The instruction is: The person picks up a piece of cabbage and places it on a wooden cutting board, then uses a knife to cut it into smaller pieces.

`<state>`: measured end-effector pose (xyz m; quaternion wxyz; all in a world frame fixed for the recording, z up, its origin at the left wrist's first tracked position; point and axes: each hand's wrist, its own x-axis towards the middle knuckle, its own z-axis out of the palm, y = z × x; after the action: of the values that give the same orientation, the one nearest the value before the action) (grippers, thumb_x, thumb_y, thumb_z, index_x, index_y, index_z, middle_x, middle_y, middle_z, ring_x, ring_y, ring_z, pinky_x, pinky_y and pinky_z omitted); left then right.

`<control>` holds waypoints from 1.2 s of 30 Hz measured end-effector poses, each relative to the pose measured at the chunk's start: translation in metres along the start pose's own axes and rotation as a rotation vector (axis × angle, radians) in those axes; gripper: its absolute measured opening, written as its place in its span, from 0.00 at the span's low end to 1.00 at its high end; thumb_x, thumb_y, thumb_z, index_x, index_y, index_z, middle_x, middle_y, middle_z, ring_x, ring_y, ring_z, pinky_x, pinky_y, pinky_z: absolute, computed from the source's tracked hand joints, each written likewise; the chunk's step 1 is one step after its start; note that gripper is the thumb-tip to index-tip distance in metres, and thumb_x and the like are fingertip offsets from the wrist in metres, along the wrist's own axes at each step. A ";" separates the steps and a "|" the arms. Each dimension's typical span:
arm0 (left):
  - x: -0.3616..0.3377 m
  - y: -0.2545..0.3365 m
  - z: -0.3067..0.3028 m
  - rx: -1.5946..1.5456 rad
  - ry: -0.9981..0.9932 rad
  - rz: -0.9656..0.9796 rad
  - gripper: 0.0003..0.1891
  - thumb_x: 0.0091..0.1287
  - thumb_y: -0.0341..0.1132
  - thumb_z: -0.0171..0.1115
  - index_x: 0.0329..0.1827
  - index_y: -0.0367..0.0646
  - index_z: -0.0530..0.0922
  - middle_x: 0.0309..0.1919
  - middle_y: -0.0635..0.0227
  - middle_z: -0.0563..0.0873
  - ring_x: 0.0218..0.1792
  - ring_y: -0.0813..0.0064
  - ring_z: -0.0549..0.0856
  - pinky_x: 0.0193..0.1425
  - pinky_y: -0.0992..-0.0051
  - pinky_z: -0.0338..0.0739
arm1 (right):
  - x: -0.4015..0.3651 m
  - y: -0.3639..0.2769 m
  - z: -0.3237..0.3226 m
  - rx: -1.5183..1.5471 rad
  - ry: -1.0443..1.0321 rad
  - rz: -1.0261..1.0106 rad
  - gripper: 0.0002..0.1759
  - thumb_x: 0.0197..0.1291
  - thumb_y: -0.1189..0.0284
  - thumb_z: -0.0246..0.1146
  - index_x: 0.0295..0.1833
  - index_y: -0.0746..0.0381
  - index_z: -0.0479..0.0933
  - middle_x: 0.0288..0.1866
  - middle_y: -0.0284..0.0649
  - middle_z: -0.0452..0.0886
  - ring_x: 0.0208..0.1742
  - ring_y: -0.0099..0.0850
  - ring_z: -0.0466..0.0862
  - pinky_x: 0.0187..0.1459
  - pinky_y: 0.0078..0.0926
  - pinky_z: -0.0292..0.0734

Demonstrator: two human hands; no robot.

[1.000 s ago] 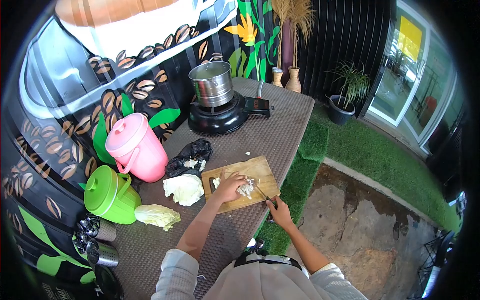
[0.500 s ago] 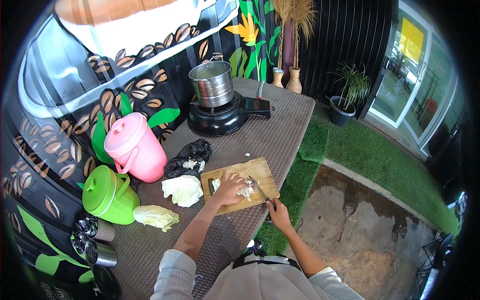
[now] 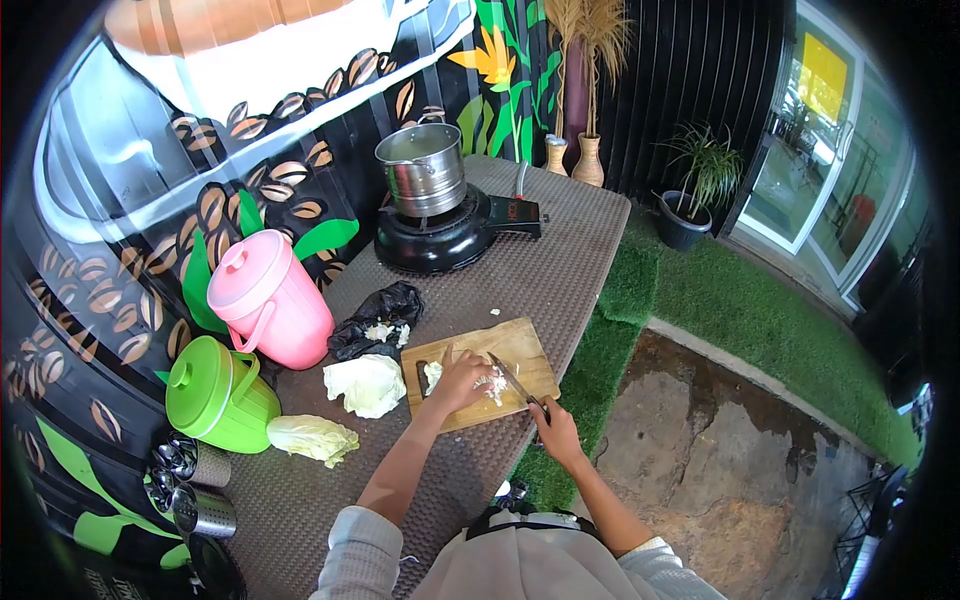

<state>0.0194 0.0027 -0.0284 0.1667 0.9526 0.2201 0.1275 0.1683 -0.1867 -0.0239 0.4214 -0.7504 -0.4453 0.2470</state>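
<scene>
My right hand (image 3: 557,430) is closed round the handle of a knife (image 3: 513,378), whose blade slants up and left over the wooden cutting board (image 3: 530,345). On the board, my left hand (image 3: 464,384) bends its fingers down onto chopped white vegetable pieces (image 3: 495,388), close beside the blade. What lies under those fingertips is partly hidden. Left of the board sits a pale cabbage piece (image 3: 366,386). Farther left lies a longer, yellowish-green cabbage piece (image 3: 312,438).
A crumpled black plastic bag (image 3: 372,312) with white scraps lies behind the board. A steel pot (image 3: 420,170) stands on a black stove (image 3: 436,235). Pink (image 3: 285,310) and green lidded containers (image 3: 225,400) and metal utensil holders (image 3: 205,510) line the left side. The table edge (image 3: 585,325) is at right.
The knife and my right hand have shifted slightly left, bringing the blade nearer my left fingers. My left hand stays in nearly the same place on the board.
</scene>
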 end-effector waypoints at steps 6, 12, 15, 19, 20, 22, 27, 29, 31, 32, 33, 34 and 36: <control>-0.003 0.001 0.000 0.057 0.049 -0.006 0.10 0.57 0.39 0.67 0.42 0.52 0.83 0.44 0.72 0.80 0.58 0.69 0.73 0.73 0.46 0.44 | 0.000 0.001 0.003 0.023 0.044 -0.023 0.16 0.67 0.62 0.54 0.38 0.66 0.71 0.24 0.55 0.77 0.29 0.54 0.80 0.31 0.45 0.72; -0.001 -0.003 -0.006 -0.033 0.100 0.029 0.08 0.56 0.40 0.68 0.35 0.49 0.82 0.44 0.71 0.78 0.57 0.67 0.71 0.71 0.50 0.50 | 0.000 0.008 0.006 0.046 0.087 0.014 0.17 0.67 0.61 0.54 0.38 0.67 0.72 0.25 0.55 0.77 0.30 0.54 0.80 0.32 0.45 0.71; 0.003 -0.009 -0.008 -0.073 0.112 -0.001 0.09 0.55 0.42 0.69 0.34 0.50 0.83 0.44 0.72 0.78 0.56 0.65 0.71 0.68 0.56 0.56 | 0.002 0.026 0.012 0.084 0.096 -0.009 0.17 0.67 0.61 0.53 0.40 0.67 0.72 0.24 0.55 0.77 0.30 0.54 0.80 0.32 0.45 0.70; 0.008 -0.014 -0.001 -0.208 0.203 -0.063 0.11 0.55 0.45 0.69 0.35 0.50 0.83 0.42 0.72 0.79 0.53 0.65 0.72 0.62 0.60 0.60 | 0.004 0.036 0.010 0.104 0.057 0.025 0.18 0.68 0.61 0.52 0.41 0.67 0.73 0.24 0.54 0.77 0.30 0.54 0.80 0.33 0.45 0.70; 0.009 -0.013 0.002 -0.249 0.210 -0.104 0.12 0.56 0.46 0.68 0.35 0.50 0.84 0.42 0.72 0.79 0.53 0.65 0.72 0.61 0.60 0.61 | 0.003 0.035 0.009 0.118 0.045 0.050 0.18 0.68 0.60 0.52 0.41 0.67 0.73 0.23 0.54 0.76 0.30 0.54 0.80 0.33 0.45 0.70; 0.013 -0.009 0.004 -0.235 0.207 -0.119 0.12 0.56 0.46 0.68 0.35 0.50 0.84 0.41 0.72 0.79 0.53 0.65 0.72 0.61 0.61 0.60 | 0.004 0.040 0.010 0.132 0.036 0.076 0.19 0.68 0.60 0.52 0.41 0.68 0.73 0.23 0.53 0.76 0.30 0.54 0.80 0.33 0.45 0.70; 0.027 0.010 0.018 -0.242 0.269 -0.193 0.12 0.55 0.45 0.69 0.32 0.47 0.84 0.39 0.73 0.81 0.51 0.65 0.74 0.64 0.57 0.59 | 0.001 0.036 0.007 0.145 0.081 0.056 0.18 0.69 0.62 0.52 0.41 0.68 0.74 0.21 0.42 0.76 0.21 0.28 0.77 0.26 0.29 0.70; 0.028 0.024 0.021 -0.105 0.237 -0.284 0.10 0.58 0.44 0.66 0.33 0.49 0.84 0.41 0.72 0.80 0.53 0.65 0.73 0.66 0.48 0.51 | 0.005 0.050 0.014 0.123 0.118 0.026 0.17 0.69 0.62 0.52 0.41 0.68 0.74 0.23 0.44 0.77 0.22 0.33 0.79 0.27 0.31 0.71; 0.028 0.029 0.031 -0.069 0.262 -0.276 0.09 0.58 0.44 0.66 0.33 0.49 0.84 0.40 0.71 0.81 0.53 0.65 0.74 0.67 0.41 0.47 | 0.005 0.054 0.016 0.101 0.157 -0.005 0.17 0.69 0.62 0.52 0.41 0.68 0.73 0.24 0.45 0.78 0.23 0.38 0.81 0.27 0.33 0.72; 0.027 0.030 0.035 -0.026 0.251 -0.276 0.10 0.58 0.44 0.66 0.35 0.49 0.85 0.39 0.71 0.82 0.52 0.65 0.75 0.66 0.41 0.47 | 0.006 0.055 0.017 0.017 0.186 -0.032 0.16 0.68 0.63 0.51 0.42 0.67 0.72 0.26 0.48 0.79 0.26 0.44 0.81 0.28 0.37 0.72; 0.028 0.034 0.034 0.017 0.240 -0.276 0.11 0.58 0.44 0.66 0.36 0.49 0.85 0.39 0.71 0.83 0.51 0.66 0.76 0.66 0.41 0.48 | 0.006 0.054 0.017 -0.068 0.215 -0.059 0.15 0.68 0.63 0.51 0.44 0.67 0.71 0.28 0.51 0.80 0.28 0.50 0.81 0.29 0.41 0.73; 0.029 0.037 0.032 0.017 0.240 -0.274 0.11 0.58 0.44 0.66 0.36 0.49 0.85 0.39 0.71 0.83 0.51 0.66 0.76 0.66 0.41 0.48 | 0.007 0.052 0.017 -0.068 0.216 -0.059 0.15 0.68 0.63 0.51 0.44 0.67 0.71 0.28 0.51 0.80 0.28 0.50 0.81 0.29 0.41 0.73; 0.028 0.043 0.028 0.041 0.236 -0.258 0.12 0.57 0.43 0.67 0.40 0.48 0.85 0.38 0.70 0.85 0.50 0.66 0.77 0.65 0.43 0.51 | 0.007 0.046 0.016 -0.186 0.163 0.006 0.14 0.68 0.65 0.50 0.46 0.67 0.67 0.30 0.57 0.80 0.32 0.58 0.79 0.31 0.50 0.73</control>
<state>0.0685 -0.0281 -0.0331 0.1352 0.8980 0.3613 0.2115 0.1810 -0.1851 -0.0720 0.3842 -0.8052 -0.4281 0.1442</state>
